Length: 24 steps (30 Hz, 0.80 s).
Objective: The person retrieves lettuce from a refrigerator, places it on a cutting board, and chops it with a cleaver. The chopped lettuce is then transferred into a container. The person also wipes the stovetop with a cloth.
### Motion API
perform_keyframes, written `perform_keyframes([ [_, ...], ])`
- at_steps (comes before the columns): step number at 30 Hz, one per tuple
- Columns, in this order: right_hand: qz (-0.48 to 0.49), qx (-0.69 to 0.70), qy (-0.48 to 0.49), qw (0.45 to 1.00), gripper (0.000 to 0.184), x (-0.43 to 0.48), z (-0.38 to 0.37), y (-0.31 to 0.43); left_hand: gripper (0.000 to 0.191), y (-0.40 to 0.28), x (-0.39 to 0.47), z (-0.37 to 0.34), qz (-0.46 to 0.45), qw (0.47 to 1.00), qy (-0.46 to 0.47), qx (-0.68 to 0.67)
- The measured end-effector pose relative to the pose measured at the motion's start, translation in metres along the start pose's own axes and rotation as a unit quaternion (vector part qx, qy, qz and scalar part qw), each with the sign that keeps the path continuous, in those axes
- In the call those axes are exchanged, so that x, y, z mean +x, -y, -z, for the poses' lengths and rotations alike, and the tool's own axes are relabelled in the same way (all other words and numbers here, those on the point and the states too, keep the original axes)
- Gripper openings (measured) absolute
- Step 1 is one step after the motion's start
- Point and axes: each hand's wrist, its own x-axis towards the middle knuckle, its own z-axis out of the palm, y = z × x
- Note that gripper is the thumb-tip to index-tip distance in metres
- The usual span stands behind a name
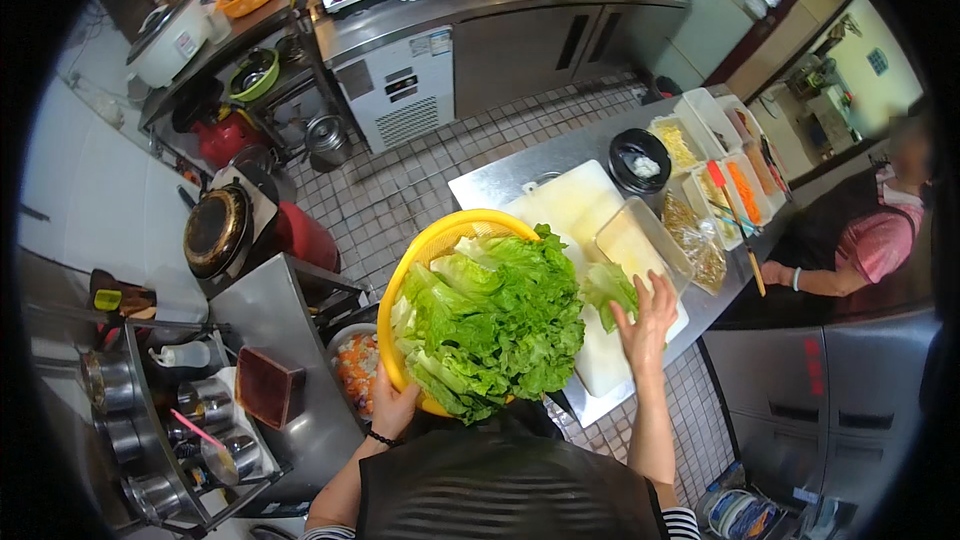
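Note:
My left hand (394, 406) grips the near left rim of a yellow plastic colander (388, 292), which is heaped with green lettuce leaves (491, 315). To the right, my right hand (646, 319) is spread over a single lettuce leaf (606, 291); whether the fingers touch it I cannot tell. That leaf lies over the white cutting boards (574, 199) on the steel table. Beyond it stands a clear, shallow rectangular container (637, 236). The colander hides part of the boards.
On the table (495, 176) stand a black bowl (639, 161), a plastic bag of food (694, 240) and several food containers (742, 187), with a red spatula (716, 174) across them. A co-worker (862, 240) stands at the right. A steel counter (315, 390) is at the left.

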Motion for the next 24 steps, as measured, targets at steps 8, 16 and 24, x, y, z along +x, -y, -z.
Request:
perform_keyframes([
  [8, 0.168, 0.119, 0.264, 0.942, 0.099, -0.008, -0.051, 0.148, 0.065, 0.004, 0.001, -0.007, -0.024, 0.999, 0.008, 0.021],
  [16, -0.004, 0.460, 0.243, 0.854, 0.059, 0.012, 0.001, 0.073, 0.065, 0.019, 0.000, -0.010, -0.046, 0.999, -0.010, 0.002],
  [24, -0.131, 0.540, 0.169, 0.814, 0.040, 0.029, 0.016, -0.040, 0.067, 0.024, 0.010, 0.010, 0.033, 0.998, -0.035, -0.040],
])
